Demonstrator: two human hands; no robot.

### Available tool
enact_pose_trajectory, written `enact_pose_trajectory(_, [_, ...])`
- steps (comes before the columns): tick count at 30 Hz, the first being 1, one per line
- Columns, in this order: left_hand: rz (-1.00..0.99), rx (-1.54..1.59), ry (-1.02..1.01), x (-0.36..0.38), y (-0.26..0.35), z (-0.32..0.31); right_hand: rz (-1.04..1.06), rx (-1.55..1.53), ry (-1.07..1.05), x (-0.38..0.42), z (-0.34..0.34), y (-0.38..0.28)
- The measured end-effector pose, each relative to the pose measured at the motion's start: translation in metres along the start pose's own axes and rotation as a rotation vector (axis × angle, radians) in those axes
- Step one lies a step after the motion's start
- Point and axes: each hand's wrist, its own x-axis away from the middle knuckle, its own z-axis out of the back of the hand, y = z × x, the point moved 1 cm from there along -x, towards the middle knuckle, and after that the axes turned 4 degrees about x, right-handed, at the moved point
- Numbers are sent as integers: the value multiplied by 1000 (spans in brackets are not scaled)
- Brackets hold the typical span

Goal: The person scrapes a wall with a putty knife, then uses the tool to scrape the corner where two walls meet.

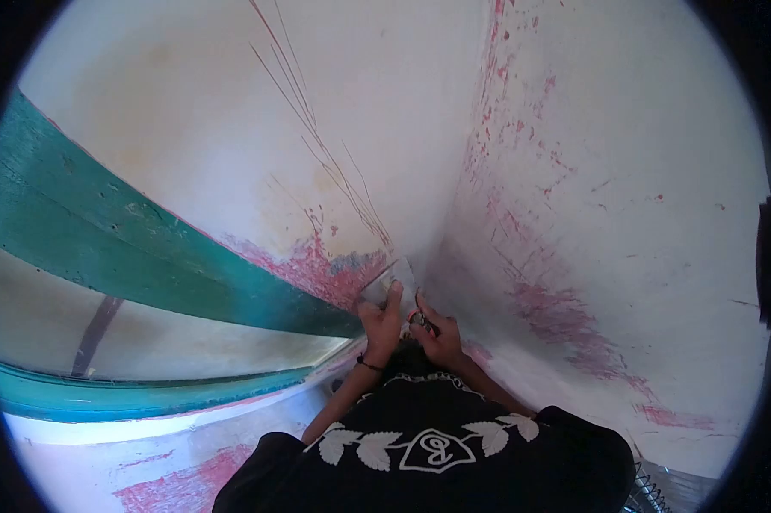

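Observation:
In front of my chest, close to the inner corner of the walls, my two hands are together. My right hand (pixel 441 339) is closed around a red-and-black handle, apparently that of a scraper (pixel 399 272) with a broad, pale flat blade. My left hand (pixel 382 325) grips the blade side, its thumb lying up along it. The blade's upper edge is by the wall, beside a patch of exposed pink paint (pixel 325 272). My fingers hide much of the tool. A dark bracelet circles my left wrist.
On the left runs a green-painted frame (pixel 146 231) around a recess, with a blue-green lower ledge (pixel 146 395). Long cracks (pixel 317 132) mark the white wall. The right wall (pixel 659 282) has scraped pink streaks. A metal coil (pixel 650 492) shows at lower right.

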Motion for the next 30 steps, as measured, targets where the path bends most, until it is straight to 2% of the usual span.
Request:
enact_pose_trajectory(1, [73, -73, -48, 9, -2, 7, -78, -4, -27, 10, 0, -6])
enact_pose_trajectory(4, [-93, 192, 86, 9, 1, -13, 62, -2, 74, 8, -8, 6])
enact_pose_trajectory(7, [-33, 86, 54, 7, 10, -8, -11, -77, 33, 6, -4, -3])
enact_pose_trajectory(8, [-219, 83, 147, 3, 12, -14, 20, -45, 36, 5, -3, -4])
enact_pose_trajectory(11, [62, 12, 82, 8, -28, -1, 46, 11, 26, 9, -1, -2])
enact_pose_trajectory(12, [9, 45, 79, 9, -32, -1, 43, 1, 22, 11, -2, 3])
enact_pose_trajectory(15, [-184, 101, 129, 6, 11, -15, 65, -15, 48, -1, -4, 0])
enact_pose_trajectory(18, [-54, 145, 81, 6, -2, -9, 46, -37, 50, 1, -4, 2])
enact_pose_trajectory(22, [-68, 63, 55, 5, 12, -7, 82, 33, -12, 2, 0, 5])
enact_pose_trajectory(24, [-84, 31, 76, 8, 33, -9, -6, 4, -14, -1, -3, 2])
enact_pose_trajectory(27, [23, 149, 24, 6, -1, -3, -182, -48, -89, 6, 0, 5])
enact_pose_trajectory(29, [-25, 134, 18, 10, 4, -3, -133, -59, -71, 7, -1, 5])
enact_pose_trajectory(30, [-55, 129, 17, 7, 10, -5, -25, -48, -25, 4, -1, 1])
